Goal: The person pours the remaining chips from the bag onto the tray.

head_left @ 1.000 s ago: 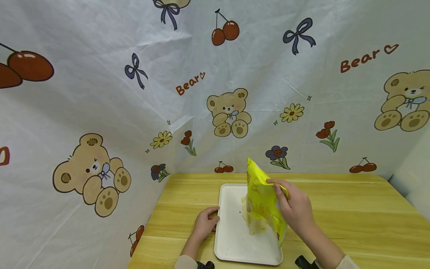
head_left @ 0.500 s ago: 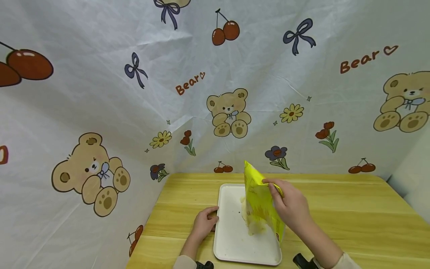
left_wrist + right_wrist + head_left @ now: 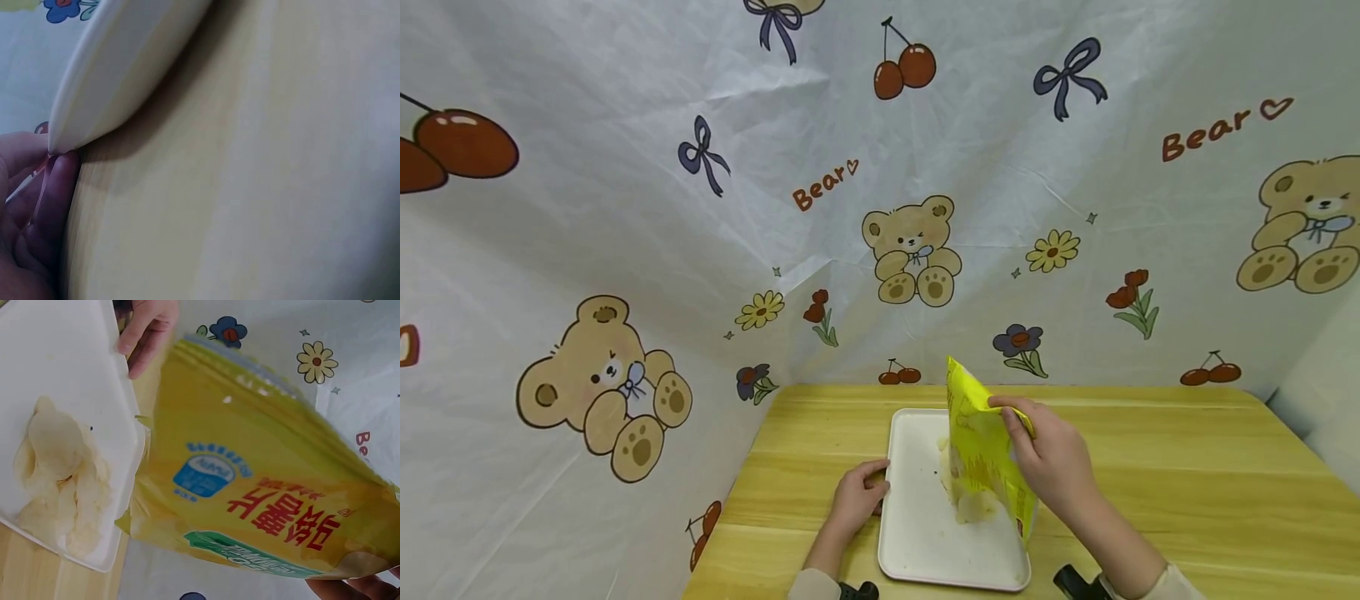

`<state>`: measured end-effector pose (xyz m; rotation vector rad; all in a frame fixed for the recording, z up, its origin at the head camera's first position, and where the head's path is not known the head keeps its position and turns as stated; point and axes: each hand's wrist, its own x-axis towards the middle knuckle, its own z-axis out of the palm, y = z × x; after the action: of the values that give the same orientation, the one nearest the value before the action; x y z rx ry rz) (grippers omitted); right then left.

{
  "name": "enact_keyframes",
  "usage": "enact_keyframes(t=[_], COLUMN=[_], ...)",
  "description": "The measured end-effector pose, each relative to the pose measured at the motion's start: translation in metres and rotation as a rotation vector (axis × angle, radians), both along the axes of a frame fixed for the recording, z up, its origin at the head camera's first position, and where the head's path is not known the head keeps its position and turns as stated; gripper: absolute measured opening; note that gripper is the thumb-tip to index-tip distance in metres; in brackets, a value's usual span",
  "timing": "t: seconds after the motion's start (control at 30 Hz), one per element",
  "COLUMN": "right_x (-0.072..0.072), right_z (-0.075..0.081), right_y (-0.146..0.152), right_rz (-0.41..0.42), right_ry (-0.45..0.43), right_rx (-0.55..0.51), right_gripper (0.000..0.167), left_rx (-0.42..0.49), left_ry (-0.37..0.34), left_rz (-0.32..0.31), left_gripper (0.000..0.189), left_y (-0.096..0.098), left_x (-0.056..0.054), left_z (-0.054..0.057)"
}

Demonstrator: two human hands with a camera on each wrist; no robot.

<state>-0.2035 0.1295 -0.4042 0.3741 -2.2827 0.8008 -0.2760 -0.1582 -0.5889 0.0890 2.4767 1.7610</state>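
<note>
My right hand grips a yellow potato chip bag by its upper end and holds it tilted over the right side of a white rectangular tray. Pale chips lie heaped on the tray near the bag's lower edge. In the head view the bag covers part of that heap. At the tray's left side, my left hand pinches the rim between thumb and fingers, as the left wrist view shows. Printed lettering and a blue tub picture face the right wrist camera.
The tray rests on a wooden table. A white sheet printed with bears, cherries and flowers hangs behind the table and along its left side. A small dark speck lies on the tray beside the chips.
Over the last second my right hand and the chip bag have shifted slightly left. My left hand stays on the tray's rim, and the tray keeps its place.
</note>
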Motion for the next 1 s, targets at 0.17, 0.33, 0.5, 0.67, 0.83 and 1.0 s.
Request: enact_keyframes(t=[0.17,0.33,0.5,0.67,0.83,1.0], right_x=[0.000,0.002,0.001,0.001,0.001,0.003], right_z=[-0.001,-0.003,-0.005,-0.006,-0.003,-0.002], right_y=[0.002,0.003,0.005,0.006,0.008,0.013], right_rz=[0.001,0.016,0.026,0.037,0.030,0.011], right_ry=[-0.003,0.002,0.039,0.070,0.042,0.029], right_rx=[-0.011,-0.028,-0.024,-0.008,-0.024,-0.036], right_gripper=[0.018,0.018,0.020,0.022,0.023,0.023], left_rx=[-0.006,-0.009,-0.010,0.002,-0.003,-0.007], left_ry=[0.007,0.011,0.005,0.005,0.010,0.018], left_rz=[-0.001,-0.006,-0.001,0.002,-0.001,0.000], left_gripper=[0.039,0.039,0.040,0.040,0.039,0.039], left_y=[0.000,0.001,0.001,0.001,0.000,0.001], left_x=[0.000,0.001,0.001,0.000,0.000,0.002], left_z=[0.000,0.000,-0.001,0.000,-0.001,-0.001])
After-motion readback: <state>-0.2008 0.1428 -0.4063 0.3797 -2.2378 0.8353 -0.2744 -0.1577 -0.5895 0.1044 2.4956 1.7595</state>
